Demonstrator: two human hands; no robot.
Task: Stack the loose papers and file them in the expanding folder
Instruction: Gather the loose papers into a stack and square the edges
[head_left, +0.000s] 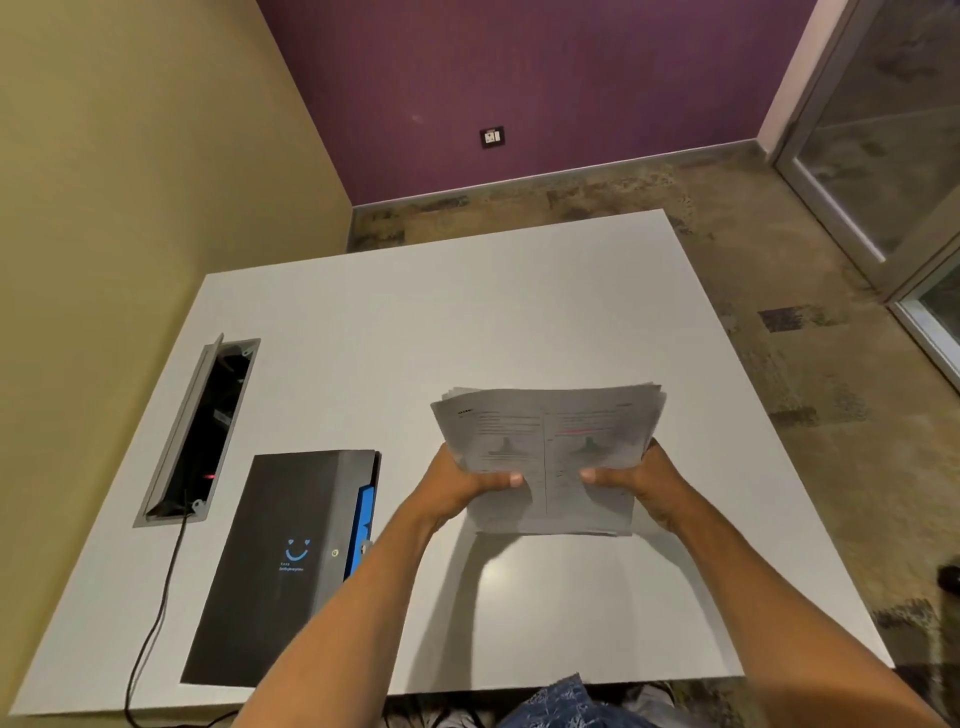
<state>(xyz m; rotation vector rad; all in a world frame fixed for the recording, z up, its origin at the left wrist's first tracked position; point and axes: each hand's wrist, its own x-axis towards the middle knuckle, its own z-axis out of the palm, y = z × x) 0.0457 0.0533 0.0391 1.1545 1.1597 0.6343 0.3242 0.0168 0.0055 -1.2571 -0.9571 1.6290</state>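
A stack of printed papers (550, 441) stands upright on its lower edge on the white table (467, 322), right of centre. My left hand (467, 483) grips the stack's left side and my right hand (639, 483) grips its right side, thumbs on the front sheet. The top edges of the sheets are slightly uneven. The expanding folder (280, 561), black with a blue smile logo and blue inner pockets along its right edge, lies flat on the table to the left of my left forearm.
An open cable hatch (200, 431) is set into the table at the left, with a black cable (156, 613) running from it over the front edge. A tan wall lies left and carpet floor right.
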